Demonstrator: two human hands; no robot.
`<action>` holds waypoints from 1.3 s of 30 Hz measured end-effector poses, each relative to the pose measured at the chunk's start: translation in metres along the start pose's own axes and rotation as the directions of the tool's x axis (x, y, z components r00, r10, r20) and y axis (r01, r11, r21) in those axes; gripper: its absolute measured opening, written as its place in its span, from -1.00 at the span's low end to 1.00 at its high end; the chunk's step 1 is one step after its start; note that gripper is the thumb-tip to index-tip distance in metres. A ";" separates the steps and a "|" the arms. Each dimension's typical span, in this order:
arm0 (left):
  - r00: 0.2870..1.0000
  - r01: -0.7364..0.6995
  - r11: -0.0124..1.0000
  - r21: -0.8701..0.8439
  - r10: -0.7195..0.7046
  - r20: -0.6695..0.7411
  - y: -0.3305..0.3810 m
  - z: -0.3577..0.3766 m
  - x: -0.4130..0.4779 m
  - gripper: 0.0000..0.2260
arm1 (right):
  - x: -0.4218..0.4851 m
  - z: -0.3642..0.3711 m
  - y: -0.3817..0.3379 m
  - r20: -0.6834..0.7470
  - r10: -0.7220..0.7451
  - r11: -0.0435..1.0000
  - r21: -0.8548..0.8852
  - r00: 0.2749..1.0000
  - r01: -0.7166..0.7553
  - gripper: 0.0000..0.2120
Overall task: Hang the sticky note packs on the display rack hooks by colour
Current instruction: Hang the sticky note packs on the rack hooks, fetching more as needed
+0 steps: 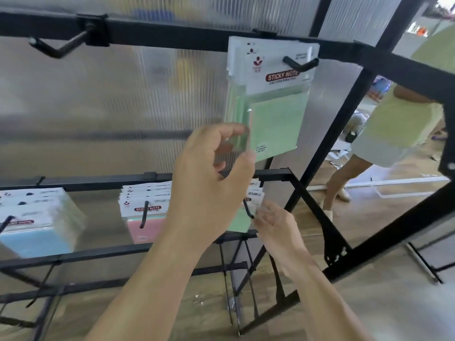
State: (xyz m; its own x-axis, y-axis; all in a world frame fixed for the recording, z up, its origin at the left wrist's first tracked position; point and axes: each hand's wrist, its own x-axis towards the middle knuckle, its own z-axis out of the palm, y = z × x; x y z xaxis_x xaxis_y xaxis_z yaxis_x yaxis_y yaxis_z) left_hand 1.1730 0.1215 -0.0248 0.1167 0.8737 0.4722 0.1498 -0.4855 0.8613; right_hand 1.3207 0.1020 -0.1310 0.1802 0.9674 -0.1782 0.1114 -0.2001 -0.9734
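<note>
A stack of green sticky note packs [273, 119] is seen hung on the upper hook [301, 64] at the right of the display rack [172, 33]. Its lower left edge is pinched between the thumb and curled fingers of the left hand [211, 175]. On the lower rail, blue packs [37, 232] are hung at the left and pink packs [147, 222] in the middle. Further right, the lower green packs [240, 223] are carried on the lower hook [248, 210], partly hidden behind the left hand. The right hand [275, 225] is held lower and nearer, apart from the left, just beside the tip of that hook; whether anything is gripped cannot be told. A person [394, 129] is seen at the far right.
</note>
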 end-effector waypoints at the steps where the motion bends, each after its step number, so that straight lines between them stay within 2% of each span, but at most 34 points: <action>1: 0.999 -0.010 1.000 0.017 0.011 -0.031 0.001 0.001 -0.001 -0.77 | -0.002 -0.001 0.001 0.017 0.004 1.000 0.005 1.000 -0.004 -0.65; 4: 0.999 -0.006 1.000 -0.003 0.006 -0.046 0.006 0.006 -0.002 -0.77 | -0.007 -0.001 0.003 0.024 0.039 0.999 -0.019 0.999 -0.039 -0.71; 7: 0.999 0.048 0.989 -0.142 -0.048 0.004 0.009 0.010 0.000 -0.80 | -0.009 -0.002 0.008 -0.023 0.073 0.997 -0.015 0.997 -0.074 -0.76; 10: 0.994 0.106 0.959 -0.263 -0.106 0.016 0.010 0.014 0.001 -0.74 | -0.008 0.000 0.010 -0.088 0.092 0.995 -0.021 0.992 -0.094 -0.76; 13: 0.994 0.106 0.958 -0.268 -0.112 -0.007 0.015 0.015 0.004 -0.69 | -0.006 0.003 0.010 -0.090 0.123 0.991 -0.045 0.988 -0.128 -0.77; 17: 0.998 0.070 0.969 -0.237 -0.067 0.018 0.023 0.011 0.007 -0.74 | -0.005 0.010 0.008 -0.098 0.156 0.988 0.010 0.983 -0.156 -0.70; 19: 0.997 0.062 0.964 -0.259 -0.050 0.054 0.025 0.008 0.008 -0.79 | -0.006 0.013 0.008 -0.101 0.153 0.988 0.025 0.983 -0.152 -0.73; 23: 0.995 0.079 0.922 -0.378 -0.048 0.092 0.025 0.005 0.005 -0.89 | -0.011 0.014 0.009 -0.051 0.130 0.991 -0.022 0.990 -0.131 -0.92; 26: 0.987 0.100 0.892 -0.440 -0.032 0.159 0.029 0.003 0.001 -0.89 | -0.015 0.009 0.013 -0.027 0.114 0.993 -0.016 0.993 -0.114 -0.87; 30: 0.969 0.097 0.874 -0.477 0.026 0.245 0.037 0.003 -0.003 -0.78 | -0.024 0.003 0.009 0.029 0.079 0.992 0.100 0.996 -0.081 -0.84; 34: 0.957 0.035 0.862 -0.505 0.117 0.265 0.045 0.004 -0.005 -0.66 | -0.033 -0.001 0.001 0.026 -0.005 0.990 0.142 1.000 0.001 -0.83; 39: 0.943 -0.027 0.857 -0.515 0.194 0.272 0.054 0.004 -0.012 -0.62 | -0.043 -0.007 -0.009 0.003 -0.104 0.949 0.298 0.995 0.099 -0.86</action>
State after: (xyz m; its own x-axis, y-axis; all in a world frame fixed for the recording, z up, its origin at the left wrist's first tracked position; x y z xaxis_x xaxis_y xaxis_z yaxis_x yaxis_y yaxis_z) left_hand 1.1840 0.0849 0.0158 0.4062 0.7214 0.5609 -0.3805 -0.4246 0.8216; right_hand 1.3186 0.0615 -0.1142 0.1647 0.9834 -0.0762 -0.1678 -0.0482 -0.9846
